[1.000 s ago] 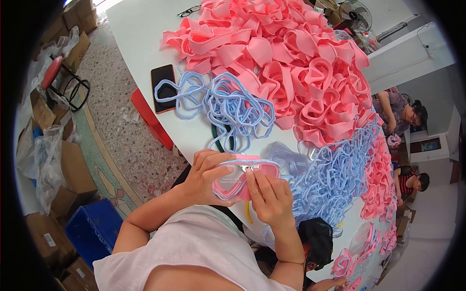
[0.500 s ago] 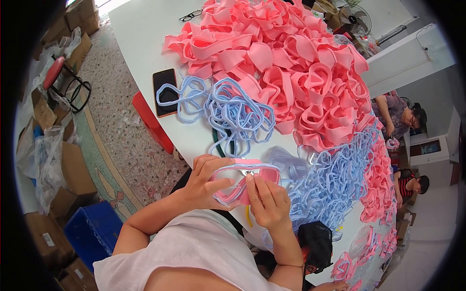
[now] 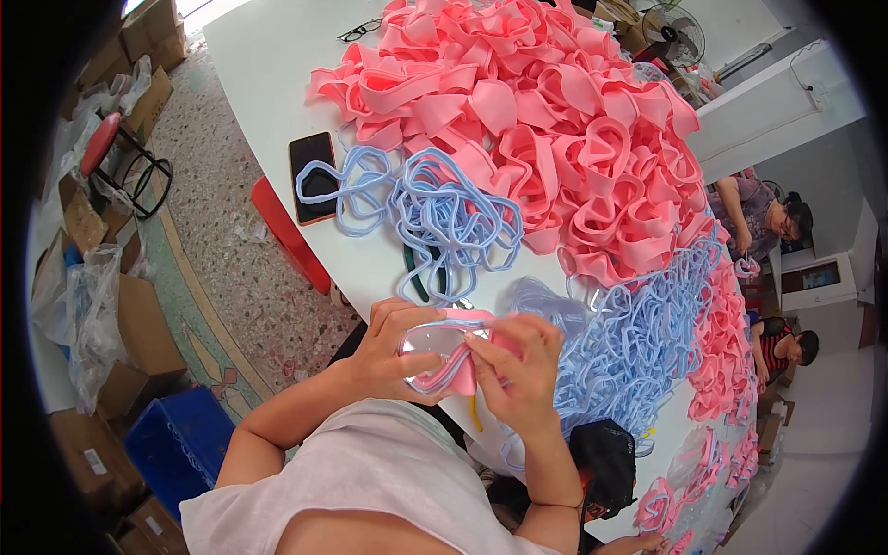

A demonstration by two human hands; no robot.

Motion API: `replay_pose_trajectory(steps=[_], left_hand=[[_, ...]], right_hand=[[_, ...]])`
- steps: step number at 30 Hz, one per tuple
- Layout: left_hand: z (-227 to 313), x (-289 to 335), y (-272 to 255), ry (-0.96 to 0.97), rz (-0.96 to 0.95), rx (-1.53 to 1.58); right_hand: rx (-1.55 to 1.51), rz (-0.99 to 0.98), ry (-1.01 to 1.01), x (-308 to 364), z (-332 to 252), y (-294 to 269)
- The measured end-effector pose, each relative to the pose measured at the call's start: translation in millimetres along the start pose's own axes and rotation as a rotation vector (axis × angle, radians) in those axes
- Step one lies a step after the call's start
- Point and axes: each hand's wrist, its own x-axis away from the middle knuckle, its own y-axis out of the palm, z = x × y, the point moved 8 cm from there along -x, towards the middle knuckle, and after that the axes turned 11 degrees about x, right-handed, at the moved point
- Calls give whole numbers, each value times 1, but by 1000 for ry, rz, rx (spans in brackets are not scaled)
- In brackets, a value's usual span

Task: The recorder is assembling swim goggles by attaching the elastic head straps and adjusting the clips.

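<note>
Just above the table's near edge I hold a pink foam loop (image 3: 462,377) with light-blue edging, shaped like a goggle frame. My left hand (image 3: 381,359) grips its left end, fingers over the top and thumb inside the opening. My right hand (image 3: 524,379) pinches the loop's right part between thumb and fingers; those fingers are partly blurred. Something clear or pale shows in the left opening, but I cannot tell what it is. Beyond my hands lies a tangle of light-blue corded loops (image 3: 453,217). Right of them rests a stack of clear plastic pieces (image 3: 548,307).
A large heap of pink foam loops (image 3: 546,120) covers the far table, with a heap of blue loops (image 3: 638,324) to the right. A phone (image 3: 313,176) and glasses (image 3: 359,30) lie at left. A person in a black cap (image 3: 603,467) sits close on my right.
My right hand has shifted slightly right and its fingers have moved along the loop's upper edge. The loop is now squeezed narrower and tilted; my left hand keeps its hold.
</note>
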Motion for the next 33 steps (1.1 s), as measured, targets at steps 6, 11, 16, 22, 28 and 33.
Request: replay_pose_trajectory(steps=[6,11,16,22,28,33], left_hand=[[2,1,0,81,-81,39],[2,-4,1,136,-173,64],[-22,3,-1,105,-53,65],[-62,30,44,-834,266,1132],[-51,38,78,-997,317,1615],[-54,40,73,-1036,570,1474]], right_hand=[[-518,-256,407,5,41,23],[-852,-452,635,19,50,43],[-885,-330,654,19,61,42],[-1003,-196,778,17,74,44],[-879,-178,726,18,71,50],[-838,-108,715,16,61,47]])
